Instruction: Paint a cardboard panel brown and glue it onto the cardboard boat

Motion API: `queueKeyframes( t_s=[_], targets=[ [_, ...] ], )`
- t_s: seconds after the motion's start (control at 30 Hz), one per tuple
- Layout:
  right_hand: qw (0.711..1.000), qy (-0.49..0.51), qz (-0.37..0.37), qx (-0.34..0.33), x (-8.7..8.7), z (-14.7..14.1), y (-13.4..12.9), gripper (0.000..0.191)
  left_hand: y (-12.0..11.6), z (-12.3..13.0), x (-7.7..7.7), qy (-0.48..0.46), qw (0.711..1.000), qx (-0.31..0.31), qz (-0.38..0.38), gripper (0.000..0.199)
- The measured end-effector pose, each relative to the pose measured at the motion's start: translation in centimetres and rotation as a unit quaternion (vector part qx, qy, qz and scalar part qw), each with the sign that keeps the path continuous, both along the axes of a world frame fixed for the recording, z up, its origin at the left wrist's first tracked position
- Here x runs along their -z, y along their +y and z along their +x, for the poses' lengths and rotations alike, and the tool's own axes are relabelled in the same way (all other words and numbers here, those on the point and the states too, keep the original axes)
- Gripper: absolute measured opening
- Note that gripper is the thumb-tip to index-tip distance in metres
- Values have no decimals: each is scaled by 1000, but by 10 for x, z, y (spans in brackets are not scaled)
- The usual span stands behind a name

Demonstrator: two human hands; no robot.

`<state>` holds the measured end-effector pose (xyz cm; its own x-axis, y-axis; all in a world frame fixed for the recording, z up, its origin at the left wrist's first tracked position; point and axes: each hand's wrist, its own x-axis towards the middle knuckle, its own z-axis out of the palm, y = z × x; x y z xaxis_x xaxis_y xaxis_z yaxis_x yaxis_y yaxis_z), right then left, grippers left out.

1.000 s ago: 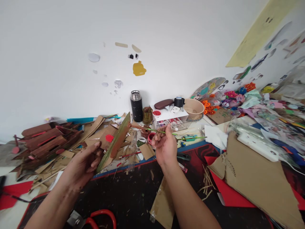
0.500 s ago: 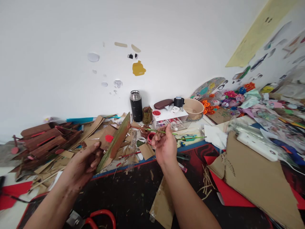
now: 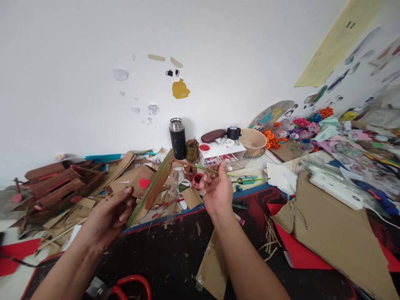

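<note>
A long, pointed strip, perhaps cardboard, painted green along one edge and brown on its face (image 3: pixel 155 185), slants upward in my left hand (image 3: pixel 114 210). That hand's fingers close around the strip's lower left side. My right hand (image 3: pixel 217 187) pinches a thin paintbrush with a green handle (image 3: pixel 209 168). Brown paint coats the brush's tip, which meets the strip near its upper end. Just below the brush stand a small brown paint pot (image 3: pixel 189 171) and a small red pot (image 3: pixel 197 180).
Brown model pieces (image 3: pixel 62 183) and cardboard scraps pile up at the left. A black flask (image 3: pixel 177 139) stands by the wall. Red-handled scissors (image 3: pixel 133 283) lie near the front edge. A large cardboard sheet (image 3: pixel 331 225) and a white power strip (image 3: pixel 336 191) lie right.
The brush tip has shifted slightly up toward the strip's pointed end, and the strip's top sits a little lower. Both hands keep their hold.
</note>
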<state>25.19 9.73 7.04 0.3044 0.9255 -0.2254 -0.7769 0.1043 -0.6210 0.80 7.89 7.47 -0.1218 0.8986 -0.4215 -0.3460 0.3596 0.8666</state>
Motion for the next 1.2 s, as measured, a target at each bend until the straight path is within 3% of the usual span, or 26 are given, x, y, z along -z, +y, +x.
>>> queueKeyframes(
  t_s=[0.87,1.2],
  targets=[
    [999,14,29,-15,6,-2,-1,45,0,1,3,-2,1000,-4,4,47],
    [999,-11,27,-24,7,-4,-2,56,0,-2,5,-5,1000,-8,12,51]
  ],
)
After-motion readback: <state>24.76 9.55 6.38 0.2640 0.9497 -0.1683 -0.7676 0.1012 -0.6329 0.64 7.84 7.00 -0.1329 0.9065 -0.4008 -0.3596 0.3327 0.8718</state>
